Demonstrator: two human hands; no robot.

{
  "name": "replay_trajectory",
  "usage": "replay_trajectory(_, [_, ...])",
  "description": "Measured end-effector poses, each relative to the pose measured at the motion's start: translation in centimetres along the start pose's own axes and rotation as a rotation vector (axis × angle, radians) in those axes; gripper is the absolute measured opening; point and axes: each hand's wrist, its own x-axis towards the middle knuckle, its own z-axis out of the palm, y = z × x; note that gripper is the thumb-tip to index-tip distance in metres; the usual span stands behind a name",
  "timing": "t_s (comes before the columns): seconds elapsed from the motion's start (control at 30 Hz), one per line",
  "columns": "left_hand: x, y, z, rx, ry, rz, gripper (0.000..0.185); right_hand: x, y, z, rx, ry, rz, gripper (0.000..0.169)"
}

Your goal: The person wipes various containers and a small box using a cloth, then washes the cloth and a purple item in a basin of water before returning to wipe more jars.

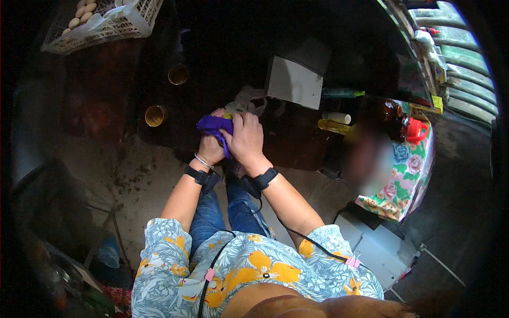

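Observation:
My left hand holds a purple cloth that hangs over its fingers and down between both hands. My right hand presses against the cloth from the other side, its fingers bent over the top. Something yellow-green shows between the fingers; what it is I cannot tell. Just behind my hands, a crumpled clear plastic bag lies on the dark table. Two round, yellowish cups or glasses, one nearer and one farther, stand to the left of my hands.
A white box stands behind on the right, beside a green-capped bottle and small containers. Farther right, a brown jar with a red lid is at a flowered cloth. A plastic crate at the upper left holds several eggs.

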Motion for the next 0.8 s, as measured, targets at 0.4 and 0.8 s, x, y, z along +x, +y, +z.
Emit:
replay_trajectory(0.4, [0.0, 0.6, -1.0, 0.014, -0.029, -0.011, 0.105, -3.4, 6.9, -1.2, 1.489, 0.056, 0.811, 0.035])
replay_trajectory(0.8, [-0.6, -0.6, -0.6, -0.131, 0.084, -0.014, 0.078, 0.7, 0.0, -0.4, 0.162, -0.086, -0.001, 0.07])
